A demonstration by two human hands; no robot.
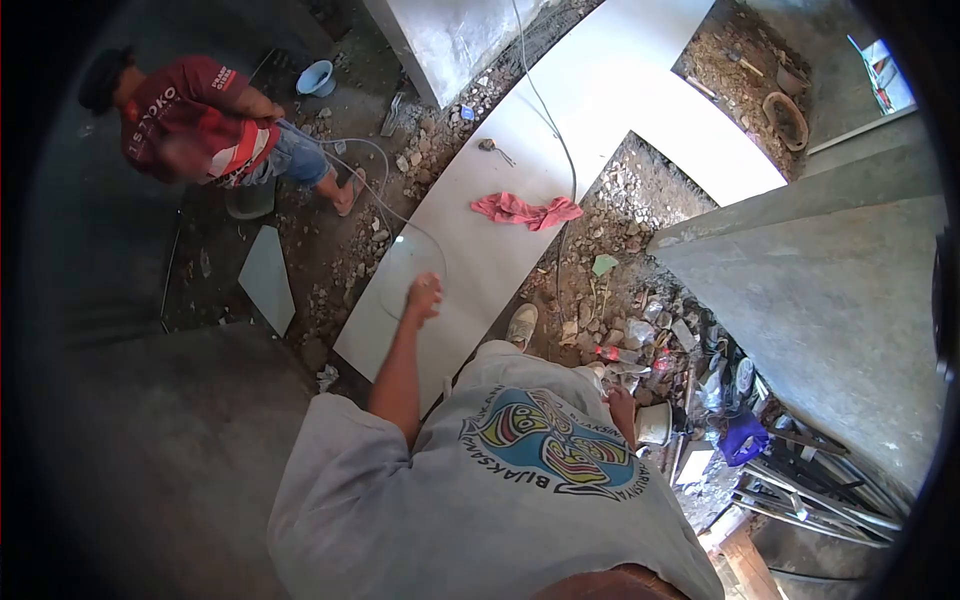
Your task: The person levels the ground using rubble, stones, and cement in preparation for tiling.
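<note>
My left hand (424,297) hangs above the near part of a white tiled strip (480,180), its fingers curled in. Whether anything sits inside them is hidden. A thin grey cable (443,255) loops across the tiles close to this hand. My right hand (620,405) is low at my right side, partly covered by my shirt, and its fingers are too small to read. Further along the strip lie a crumpled red cloth (527,211) and a small dark object (487,145) with thin prongs.
A co-worker in a maroon shirt (190,115) stands at left. Rubble (625,255) borders the strip, with a white bucket (655,424) and a purple bag (742,438) at right. Concrete walls (810,270) close in. A blue-white basin (316,78) and a cut white panel (267,280) lie left.
</note>
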